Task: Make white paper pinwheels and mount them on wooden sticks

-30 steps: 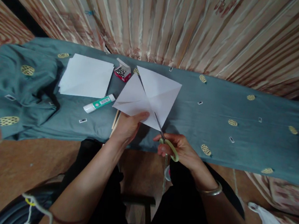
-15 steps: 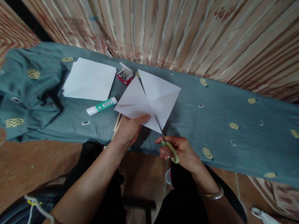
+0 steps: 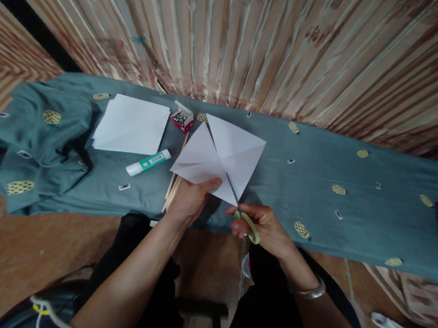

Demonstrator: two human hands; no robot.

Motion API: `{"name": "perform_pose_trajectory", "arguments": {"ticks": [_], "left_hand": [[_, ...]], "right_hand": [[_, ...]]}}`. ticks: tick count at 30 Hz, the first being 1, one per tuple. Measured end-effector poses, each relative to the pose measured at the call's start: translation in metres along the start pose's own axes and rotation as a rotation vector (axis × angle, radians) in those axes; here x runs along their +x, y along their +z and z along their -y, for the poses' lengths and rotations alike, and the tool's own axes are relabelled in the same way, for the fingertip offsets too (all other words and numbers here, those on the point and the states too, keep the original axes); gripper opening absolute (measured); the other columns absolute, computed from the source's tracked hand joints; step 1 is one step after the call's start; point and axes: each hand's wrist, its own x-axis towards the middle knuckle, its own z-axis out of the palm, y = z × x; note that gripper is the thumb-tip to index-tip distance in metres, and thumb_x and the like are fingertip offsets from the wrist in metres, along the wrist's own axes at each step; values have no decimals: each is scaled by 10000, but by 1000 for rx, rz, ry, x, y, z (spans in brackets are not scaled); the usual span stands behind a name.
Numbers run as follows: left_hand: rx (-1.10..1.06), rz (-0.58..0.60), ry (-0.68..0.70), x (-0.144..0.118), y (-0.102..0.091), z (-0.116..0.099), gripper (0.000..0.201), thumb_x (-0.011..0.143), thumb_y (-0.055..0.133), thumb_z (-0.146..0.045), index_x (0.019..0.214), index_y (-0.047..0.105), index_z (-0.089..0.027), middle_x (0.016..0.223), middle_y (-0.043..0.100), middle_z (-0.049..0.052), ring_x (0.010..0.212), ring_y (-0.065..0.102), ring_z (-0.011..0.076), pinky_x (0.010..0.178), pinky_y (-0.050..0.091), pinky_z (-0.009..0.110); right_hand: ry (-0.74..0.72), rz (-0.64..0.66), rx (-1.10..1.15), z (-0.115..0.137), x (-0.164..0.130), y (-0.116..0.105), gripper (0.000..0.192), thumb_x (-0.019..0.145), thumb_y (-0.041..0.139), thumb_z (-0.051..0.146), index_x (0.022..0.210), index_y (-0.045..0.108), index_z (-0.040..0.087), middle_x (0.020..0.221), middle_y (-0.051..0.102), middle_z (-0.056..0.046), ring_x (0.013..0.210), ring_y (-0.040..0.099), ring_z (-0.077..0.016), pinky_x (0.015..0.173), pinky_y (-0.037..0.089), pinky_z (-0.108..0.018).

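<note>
Left hand [image 3: 190, 200] grip pinches paper square [image 3: 220, 156]; right hand [image 3: 263, 228] grips scissors [image 3: 242, 215], blades now deeper in.

Creased paper square [image 3: 220, 156]: white, matt, smooth. Scissors [image 3: 242, 209]: thin metal blades, pale green plastic handles with a slight gloss. Paper stack [image 3: 132, 124] near the bench's far left: white, matt. Glue stick [image 3: 148, 162]: white plastic tube, glossy green label. Sticks [image 3: 174, 182]: pale bare wood. Small box [image 3: 181, 117]: red card, shiny metal pins inside. Bench cover [image 3: 358, 202]: teal woven cloth, matt, creased. Curtain [image 3: 258, 41]: satin cloth, sheeny. Bangle [image 3: 309, 292]: polished metal.
</note>
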Motion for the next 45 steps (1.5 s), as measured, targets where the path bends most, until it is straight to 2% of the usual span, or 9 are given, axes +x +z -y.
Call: {"name": "perform_pose_trajectory", "arguments": {"ticks": [7,15,20,26,32,37,45], "left_hand": [[32,-10,-24,0,0,3,558,476,799,-129,1008,636,-164,891,688,23,923,640,216,912,467,395],[30,18,-22,-2,3,3,557,484,782,-111,1018,634,-170,879,676,7,857,627,185,899,473,372],[40,25,-4,-2,3,3,588,488,784,-113,1052,626,-169,906,687,25,900,630,200,925,463,379],[68,29,-7,-4,3,5,620,505,774,-114,1098,607,-181,971,682,41,936,633,214,934,467,397],[61,36,-9,-4,4,6,650,502,775,-107,1122,595,-182,901,673,20,954,630,219,953,456,407],[58,33,-16,-3,3,7,631,489,795,-123,1089,607,-178,957,678,37,922,629,213,939,464,409],[67,1,-21,-4,2,8,564,466,800,-103,994,615,-173,936,683,27,882,641,209,938,470,412]], "right_hand": [[-7,-12,-45,3,0,0,425,532,886,425,821,724,159,559,644,29,507,618,-91,469,495,-180],[-15,-15,-12,4,0,0,410,509,901,389,804,740,154,527,654,26,443,572,-71,440,475,-175],[-24,-21,17,3,1,0,405,482,904,411,760,741,165,514,656,23,421,562,-73,421,470,-180],[-65,-32,-57,4,1,-1,417,498,897,402,805,742,166,541,656,28,458,583,-90,440,483,-200],[-59,-41,-50,5,0,-1,411,487,901,382,795,743,161,532,651,33,457,573,-82,437,466,-187],[-39,-63,-15,6,1,1,408,451,914,360,773,754,168,506,646,35,424,543,-72,422,453,-184],[-24,-61,-26,9,0,4,397,430,919,354,744,753,177,509,649,38,420,541,-70,416,447,-178]]}}
